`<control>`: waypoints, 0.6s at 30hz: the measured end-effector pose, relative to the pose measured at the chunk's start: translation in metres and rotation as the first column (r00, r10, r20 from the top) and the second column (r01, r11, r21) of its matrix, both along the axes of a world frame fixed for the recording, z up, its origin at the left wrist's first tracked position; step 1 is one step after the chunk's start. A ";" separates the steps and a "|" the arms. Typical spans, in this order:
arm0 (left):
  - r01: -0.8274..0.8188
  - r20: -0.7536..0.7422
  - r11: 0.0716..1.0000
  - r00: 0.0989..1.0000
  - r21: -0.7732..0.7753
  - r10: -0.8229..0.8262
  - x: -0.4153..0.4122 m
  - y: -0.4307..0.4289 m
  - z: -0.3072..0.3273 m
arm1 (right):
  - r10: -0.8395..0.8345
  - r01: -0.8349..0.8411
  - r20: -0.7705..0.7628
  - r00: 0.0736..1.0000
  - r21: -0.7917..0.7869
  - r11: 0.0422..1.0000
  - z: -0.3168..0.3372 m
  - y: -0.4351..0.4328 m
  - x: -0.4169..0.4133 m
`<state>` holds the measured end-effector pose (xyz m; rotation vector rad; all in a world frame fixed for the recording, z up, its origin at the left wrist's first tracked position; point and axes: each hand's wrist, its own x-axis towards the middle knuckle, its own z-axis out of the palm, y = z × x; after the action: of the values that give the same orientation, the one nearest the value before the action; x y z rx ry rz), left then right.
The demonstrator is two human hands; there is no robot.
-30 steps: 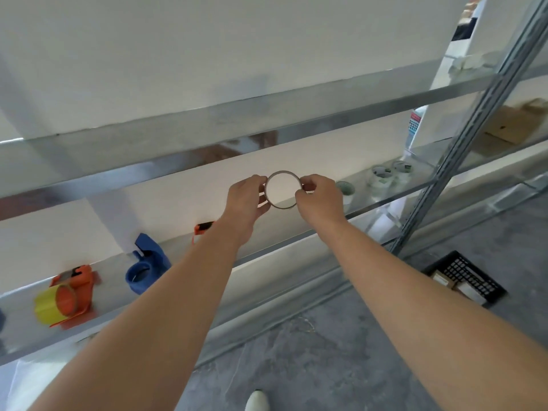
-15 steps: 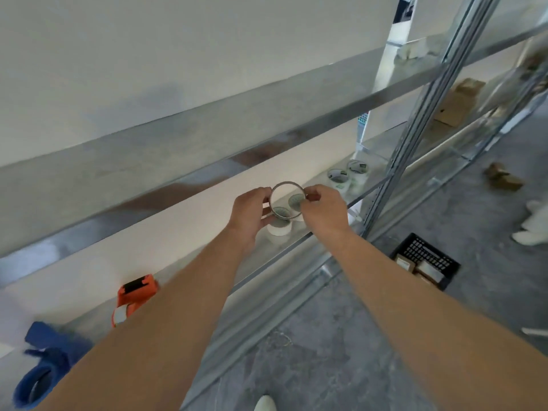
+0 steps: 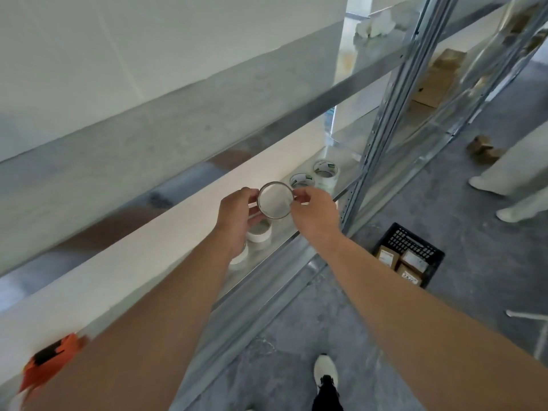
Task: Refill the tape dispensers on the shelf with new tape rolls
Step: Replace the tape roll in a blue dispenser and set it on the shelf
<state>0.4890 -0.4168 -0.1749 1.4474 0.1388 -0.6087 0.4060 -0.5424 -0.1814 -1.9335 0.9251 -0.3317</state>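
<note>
Metal shelving [image 3: 296, 241] runs along a white wall, above a grey concrete floor. On the middle shelf, new tape rolls stand in a row: two with printed labels [image 3: 302, 180] at about 1 o'clock from the hands, and plain white rolls [image 3: 261, 232] directly beneath the left wrist.

Left hand [image 3: 234, 215] and right hand [image 3: 314, 210] are both closed on a thin ring [image 3: 275, 200], pinching it at opposite edges, held just above the shelf. The ring appears to be a spent tape core, since almost no tape thickness shows on it; this is a judgement.

An orange tape dispenser [image 3: 49, 360] lies on the same shelf at 8 o'clock, well apart from the hands and blurred. A black crate [image 3: 415, 241] holding small boxes sits on the floor at 4 o'clock. A second person's legs stand at the right edge.

Step in hand: judged to be the changeover between removing an empty core and fetching a replacement. The refill itself is not yet done.

Next move calls for disposing of the ring, freeing one hand, taking a full roll from the row below, and carrying it back toward the dispenser at 8 o'clock.
</note>
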 end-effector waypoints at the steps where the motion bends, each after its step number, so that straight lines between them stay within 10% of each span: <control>1: -0.023 0.001 1.000 1.000 0.020 0.023 0.003 -0.010 -0.003 | 0.019 -0.019 -0.008 1.000 0.002 1.000 -0.004 -0.011 0.004; 18: -0.134 0.109 0.920 0.989 0.367 0.100 0.041 -0.085 -0.056 | 0.202 -0.192 -0.051 0.978 0.149 0.970 -0.076 -0.098 0.058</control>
<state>0.5303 -0.5018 -0.2311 1.8189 0.2824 -0.4318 0.4638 -0.6408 -0.2577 -1.8934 0.7687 -0.0832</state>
